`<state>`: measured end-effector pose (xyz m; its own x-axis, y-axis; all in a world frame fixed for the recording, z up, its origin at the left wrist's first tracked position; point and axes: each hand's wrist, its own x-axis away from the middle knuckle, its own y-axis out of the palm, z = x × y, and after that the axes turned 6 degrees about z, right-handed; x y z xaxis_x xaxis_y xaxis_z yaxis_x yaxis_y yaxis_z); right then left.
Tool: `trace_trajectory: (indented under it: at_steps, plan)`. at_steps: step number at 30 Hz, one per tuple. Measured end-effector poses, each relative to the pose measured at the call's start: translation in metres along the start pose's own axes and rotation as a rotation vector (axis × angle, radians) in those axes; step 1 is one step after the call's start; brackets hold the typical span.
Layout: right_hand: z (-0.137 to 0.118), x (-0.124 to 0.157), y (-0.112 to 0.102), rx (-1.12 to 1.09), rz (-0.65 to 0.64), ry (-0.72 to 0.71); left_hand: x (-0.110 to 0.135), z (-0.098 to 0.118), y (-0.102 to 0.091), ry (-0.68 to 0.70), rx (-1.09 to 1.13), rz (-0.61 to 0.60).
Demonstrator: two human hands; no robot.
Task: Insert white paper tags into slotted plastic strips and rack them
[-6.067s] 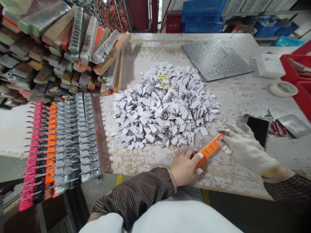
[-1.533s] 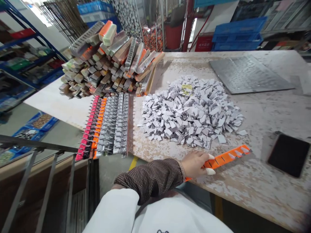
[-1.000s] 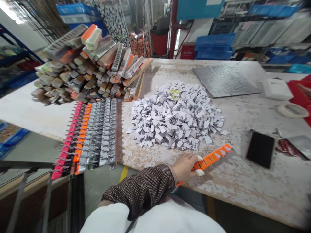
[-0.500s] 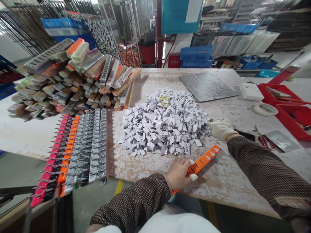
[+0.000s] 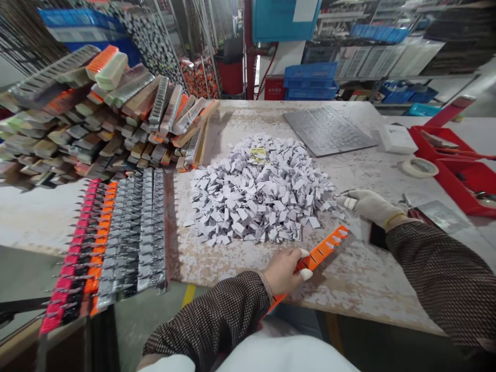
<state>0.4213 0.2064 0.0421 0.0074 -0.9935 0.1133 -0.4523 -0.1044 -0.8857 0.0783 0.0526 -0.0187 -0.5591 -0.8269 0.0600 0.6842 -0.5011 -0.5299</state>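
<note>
My left hand [image 5: 285, 269], with white coverings on the fingertips, is closed around an orange slotted strip [image 5: 322, 251]. The strip slants up to the right over the table's front part, and a few small white pieces [image 5: 336, 238] sit at its far end. A large heap of small white cut pieces [image 5: 258, 199] lies just beyond it. My right hand [image 5: 370, 205], in a white glove, is at the heap's right edge. Its fingers point left toward the loose pieces and look slightly apart; no held piece is visible.
Wooden bars [image 5: 116, 119] are stacked at the left, with rows of pink, orange and grey strips [image 5: 116, 237] in front. A grey sheet [image 5: 327, 132], a tape roll [image 5: 419, 168], a white box [image 5: 398, 139] and red bins [image 5: 461, 186] are on the right. Scissors lie partly hidden behind my right hand.
My right hand has drawn back a little to the right from the heap's edge. My left hand keeps its hold on the orange strip. The whole view has shifted slightly.
</note>
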Motion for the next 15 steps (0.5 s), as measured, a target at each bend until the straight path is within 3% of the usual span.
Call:
trace_trajectory:
  at_steps: [4,10,12,15]
  plan:
    - [-0.024,0.03,0.002,-0.264,0.046,-0.057,-0.02,0.008,-0.007,-0.077,0.289,0.103]
    - [-0.079,0.077,0.041,-0.435,0.048,-0.202,-0.066,0.041,-0.007,-0.376,1.206,0.208]
    - [-0.09,0.086,0.053,-0.423,0.047,-0.269,-0.072,0.045,-0.008,-0.43,1.332,0.237]
    - [-0.092,0.093,0.059,-0.337,0.078,-0.345,-0.066,0.039,-0.013,-0.474,1.31,0.286]
